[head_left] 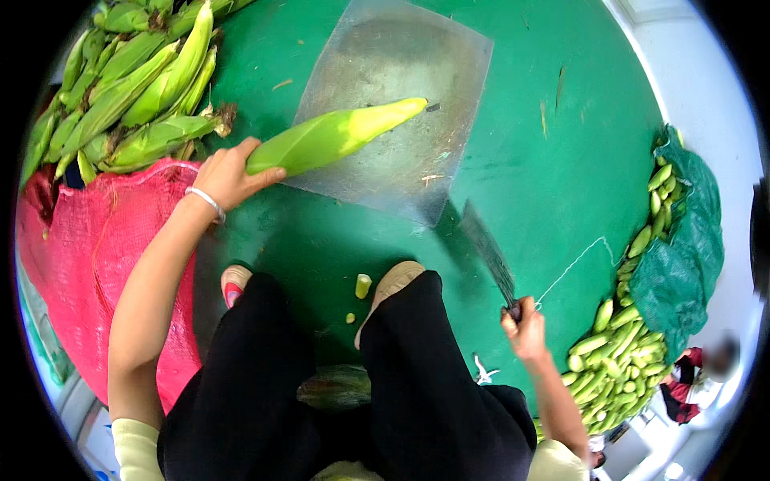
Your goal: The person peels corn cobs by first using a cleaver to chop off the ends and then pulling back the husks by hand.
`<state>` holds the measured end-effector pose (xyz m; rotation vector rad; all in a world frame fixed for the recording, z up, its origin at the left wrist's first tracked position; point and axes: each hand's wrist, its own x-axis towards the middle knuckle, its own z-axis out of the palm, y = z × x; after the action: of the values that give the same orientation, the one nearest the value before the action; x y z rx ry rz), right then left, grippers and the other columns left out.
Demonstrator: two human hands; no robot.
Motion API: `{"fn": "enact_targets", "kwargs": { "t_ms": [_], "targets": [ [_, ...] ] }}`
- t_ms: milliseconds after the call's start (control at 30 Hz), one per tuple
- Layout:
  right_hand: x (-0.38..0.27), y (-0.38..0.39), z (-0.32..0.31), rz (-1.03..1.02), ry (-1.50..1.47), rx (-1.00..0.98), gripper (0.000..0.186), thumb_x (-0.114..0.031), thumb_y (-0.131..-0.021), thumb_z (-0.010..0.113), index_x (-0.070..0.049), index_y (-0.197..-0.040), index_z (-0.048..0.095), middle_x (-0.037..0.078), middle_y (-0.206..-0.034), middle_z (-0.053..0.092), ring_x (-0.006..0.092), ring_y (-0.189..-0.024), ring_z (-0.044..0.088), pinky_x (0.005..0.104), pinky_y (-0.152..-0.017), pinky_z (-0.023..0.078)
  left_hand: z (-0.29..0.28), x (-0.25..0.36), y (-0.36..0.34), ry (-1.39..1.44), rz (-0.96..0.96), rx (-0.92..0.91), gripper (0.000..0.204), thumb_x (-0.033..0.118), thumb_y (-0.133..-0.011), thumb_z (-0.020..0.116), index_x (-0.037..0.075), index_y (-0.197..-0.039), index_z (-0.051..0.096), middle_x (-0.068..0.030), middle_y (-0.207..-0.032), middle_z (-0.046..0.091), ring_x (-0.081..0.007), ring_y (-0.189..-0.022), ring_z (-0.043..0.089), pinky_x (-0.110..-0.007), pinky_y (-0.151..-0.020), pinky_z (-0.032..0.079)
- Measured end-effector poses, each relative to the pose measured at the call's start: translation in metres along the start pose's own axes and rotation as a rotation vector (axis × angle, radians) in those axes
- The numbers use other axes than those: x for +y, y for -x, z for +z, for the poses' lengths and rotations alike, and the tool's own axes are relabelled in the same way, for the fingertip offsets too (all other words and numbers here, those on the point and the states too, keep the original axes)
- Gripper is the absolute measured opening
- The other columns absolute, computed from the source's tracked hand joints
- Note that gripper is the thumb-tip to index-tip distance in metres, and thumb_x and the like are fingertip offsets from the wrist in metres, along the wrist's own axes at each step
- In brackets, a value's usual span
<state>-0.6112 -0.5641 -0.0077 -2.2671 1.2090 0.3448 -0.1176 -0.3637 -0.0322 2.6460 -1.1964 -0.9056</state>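
Note:
My left hand [228, 176] is closed around one end of an ear of corn [321, 143] in its green husk. The ear's pale yellow-green end points right, above a clear plastic sheet [385, 60] on the green floor. In my right hand [525, 330] I grip the dark handle of a broad-bladed knife [491, 255]. Its blade is tilted up and left, apart from the corn, and looks slightly blurred. At far left, several more husked ears [128, 88] are heaped by a red mesh sack [104, 216].
A cut stalk piece [363, 285] lies between my shoes. On the right, many green ears [618, 361] spill from a dark green sack [686, 256]. A thin white string [573, 264] trails across the green floor [561, 160]. Another person [694, 381] is at the far right.

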Motion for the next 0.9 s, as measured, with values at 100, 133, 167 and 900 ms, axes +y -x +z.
{"fn": "enact_targets", "kwargs": {
  "t_ms": [100, 133, 167, 900],
  "targets": [
    [-0.093, -0.044, 0.013, 0.059, -0.463, 0.081, 0.026, -0.022, -0.084, 0.062, -0.001, -0.082, 0.047, 0.008, -0.057, 0.05, 0.012, -0.05, 0.047, 0.0317, -0.047, 0.041, -0.016, 0.015, -0.008, -0.184, -0.022, -0.012, 0.061, 0.058, -0.074, 0.059, 0.007, -0.107, 0.051, -0.0222, -0.081, 0.062, -0.0399, -0.08, 0.06, -0.048, -0.07, 0.046],
    [-0.13, -0.068, 0.019, 0.084, -0.67, 0.061, 0.028, -0.025, -0.086, 0.06, 0.0, -0.082, 0.048, 0.008, -0.057, 0.05, 0.012, -0.05, 0.046, 0.0316, -0.045, 0.04, -0.016, 0.009, -0.007, -0.21, -0.022, -0.009, 0.063, 0.06, -0.075, 0.057, 0.008, -0.109, 0.049, -0.0231, -0.082, 0.062, -0.0402, -0.08, 0.06, -0.048, -0.07, 0.047],
    [-0.15, -0.09, 0.027, 0.066, -0.654, 0.043, 0.033, -0.029, -0.087, 0.058, 0.002, -0.079, 0.049, 0.011, -0.058, 0.051, 0.0143, -0.053, 0.048, 0.0337, -0.048, 0.041, -0.015, 0.009, -0.004, -0.203, -0.03, 0.004, 0.063, 0.06, -0.075, 0.057, 0.008, -0.109, 0.049, -0.0231, -0.082, 0.062, -0.0402, -0.08, 0.06, -0.048, -0.07, 0.047],
    [-0.151, -0.184, 0.102, -0.167, -0.498, 0.139, 0.059, -0.046, -0.094, 0.034, 0.001, -0.066, 0.054, 0.014, -0.054, 0.053, 0.0228, -0.049, 0.055, 0.0357, -0.046, 0.043, 0.023, -0.009, -0.002, -0.087, 0.082, -0.118, 0.058, 0.052, -0.073, 0.063, 0.009, -0.109, 0.05, -0.0227, -0.083, 0.062, -0.0393, -0.08, 0.06, -0.044, -0.069, 0.048]
  ]
}}
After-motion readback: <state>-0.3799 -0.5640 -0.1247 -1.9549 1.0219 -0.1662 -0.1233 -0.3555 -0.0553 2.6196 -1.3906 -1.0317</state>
